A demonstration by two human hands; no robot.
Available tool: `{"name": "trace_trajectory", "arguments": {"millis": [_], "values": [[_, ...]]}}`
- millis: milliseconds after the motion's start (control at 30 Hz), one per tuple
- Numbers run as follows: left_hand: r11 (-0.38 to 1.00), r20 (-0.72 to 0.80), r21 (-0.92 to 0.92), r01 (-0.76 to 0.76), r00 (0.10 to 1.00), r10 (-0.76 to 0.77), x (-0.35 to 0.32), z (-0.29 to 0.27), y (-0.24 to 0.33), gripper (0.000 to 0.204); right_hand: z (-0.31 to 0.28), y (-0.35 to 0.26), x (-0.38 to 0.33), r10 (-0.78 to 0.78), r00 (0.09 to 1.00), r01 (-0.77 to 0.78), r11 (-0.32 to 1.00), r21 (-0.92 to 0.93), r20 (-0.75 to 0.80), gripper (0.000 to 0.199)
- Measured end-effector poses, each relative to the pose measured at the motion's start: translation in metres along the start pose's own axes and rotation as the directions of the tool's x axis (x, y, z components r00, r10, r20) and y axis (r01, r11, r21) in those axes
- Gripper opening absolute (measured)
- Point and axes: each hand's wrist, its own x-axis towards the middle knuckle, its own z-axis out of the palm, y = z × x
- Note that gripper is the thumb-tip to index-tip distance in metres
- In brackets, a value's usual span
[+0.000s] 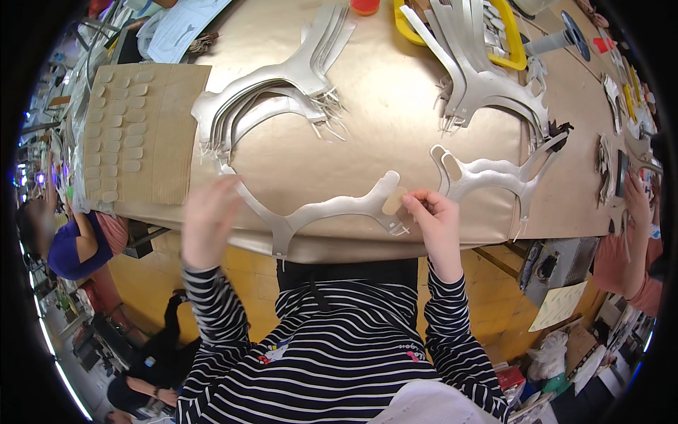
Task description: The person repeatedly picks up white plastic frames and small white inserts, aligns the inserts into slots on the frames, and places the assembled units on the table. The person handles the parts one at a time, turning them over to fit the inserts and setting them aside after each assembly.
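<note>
A silver Y-shaped flat piece (pixel 332 207) lies at the near edge of the gold-covered table (pixel 381 99). My left hand (pixel 207 220), blurred, rests on its left arm. My right hand (pixel 434 215) pinches a small tan oval patch (pixel 393 203) against the piece's right end. Both sleeves are black-and-white striped.
A cardboard sheet (pixel 169 134) with several tan oval patches lies at the left. Stacks of silver pieces (pixel 282 88) sit behind, more (pixel 487 78) at the right beside a yellow tray (pixel 515 42). One loose silver piece (pixel 494 177) lies right of my hand. Another person's hand (pixel 635 198) works at the far right.
</note>
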Motion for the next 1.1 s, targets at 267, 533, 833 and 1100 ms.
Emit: {"name": "trace_trajectory", "arguments": {"millis": [267,533,833,1100], "values": [[0.785,-0.002,-0.601,0.151,0.982,-0.191,0.005,0.014,0.067,0.026,0.003,0.004,0.002,-0.027,0.998,0.022,0.996,0.081,0.057,0.014],[0.449,0.438,-0.774,0.447,0.889,-0.131,0.055,0.105,0.120,0.014,0.002,-0.002,0.003,0.017,1.000,-0.017,1.000,0.003,0.011,0.013],[0.564,0.509,-0.654,0.504,0.845,-0.164,0.070,0.118,0.110,0.017,0.013,0.002,0.008,0.071,0.996,-0.074,0.995,-0.059,-0.047,0.013],[0.732,0.317,-0.577,0.363,0.925,-0.209,0.074,0.130,0.119,0.015,0.024,0.001,0.017,-0.069,0.985,0.014,0.945,-0.326,-0.156,0.016]]}}
